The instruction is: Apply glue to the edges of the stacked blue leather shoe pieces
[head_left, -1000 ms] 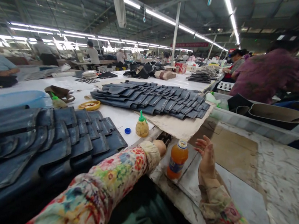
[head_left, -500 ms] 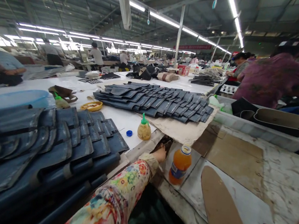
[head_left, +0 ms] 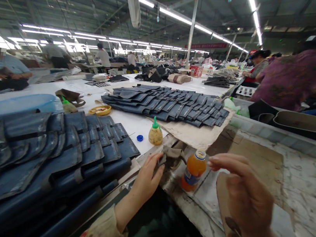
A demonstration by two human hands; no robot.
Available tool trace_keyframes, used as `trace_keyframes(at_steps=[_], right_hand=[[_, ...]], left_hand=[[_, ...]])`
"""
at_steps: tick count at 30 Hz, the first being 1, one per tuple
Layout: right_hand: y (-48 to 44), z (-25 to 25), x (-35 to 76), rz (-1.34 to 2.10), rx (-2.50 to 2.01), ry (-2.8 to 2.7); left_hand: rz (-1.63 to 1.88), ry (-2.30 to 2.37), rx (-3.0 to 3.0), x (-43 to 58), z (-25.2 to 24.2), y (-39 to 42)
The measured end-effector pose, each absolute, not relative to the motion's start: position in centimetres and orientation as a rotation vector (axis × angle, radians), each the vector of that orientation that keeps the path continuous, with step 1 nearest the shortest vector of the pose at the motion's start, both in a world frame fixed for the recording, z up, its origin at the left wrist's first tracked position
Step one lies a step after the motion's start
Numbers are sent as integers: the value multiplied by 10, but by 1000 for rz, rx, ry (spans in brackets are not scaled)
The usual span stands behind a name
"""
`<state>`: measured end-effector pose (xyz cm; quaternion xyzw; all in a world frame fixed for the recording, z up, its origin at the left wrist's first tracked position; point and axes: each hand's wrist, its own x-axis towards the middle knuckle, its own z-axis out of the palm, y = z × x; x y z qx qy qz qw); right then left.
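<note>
My left hand (head_left: 147,176) is closed on a small crumpled brown leather piece (head_left: 173,154) at the near edge of the worn work board (head_left: 258,156). An orange drink bottle (head_left: 193,171) stands just to the right of that piece. My right hand (head_left: 243,195) hovers right of the bottle with its fingers curled. It grips a long brown insole-shaped board (head_left: 223,212) that runs under the palm toward me. Overlapping dark blue leather pieces (head_left: 54,147) lie in rows left of my left hand.
A green-capped glue bottle (head_left: 156,132) and a blue cap (head_left: 140,137) sit on the white table, with a yellow ring (head_left: 100,109) and a pale blue basin (head_left: 16,101) further left. More blue pieces (head_left: 171,105) lie beyond. A white tray (head_left: 284,141) and a person in purple (head_left: 294,79) are at the right.
My left hand has drawn back from the gap beside the bottle with the brown leather piece in it. My right hand has come forward over the board, holding the long brown piece.
</note>
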<state>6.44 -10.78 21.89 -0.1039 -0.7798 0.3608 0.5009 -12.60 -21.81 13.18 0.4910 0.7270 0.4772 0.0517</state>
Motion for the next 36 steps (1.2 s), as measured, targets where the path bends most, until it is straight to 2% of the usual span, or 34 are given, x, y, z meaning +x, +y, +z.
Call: trace_keyframes(at_steps=[6, 16, 21, 29, 32, 36], right_hand=[[-100, 187, 24, 833, -219, -2273], [-117, 164, 14, 1037, -34, -2432], [-118, 155, 5, 1561, -232, -2153], [-130, 150, 0, 2423, -320, -1660], [-134, 158, 5, 2575, -394, -1558], [-137, 178, 11, 2516, -404, -1338]], left_hand=[[1824, 2012, 1029, -132, 156, -246], [2040, 1807, 737, -137, 166, -237], [2035, 1643, 590, -134, 167, -234], [1694, 1451, 630, -126, 173, -234], [1676, 1570, 718, -135, 166, -230], [1882, 1854, 784, -157, 161, -215]])
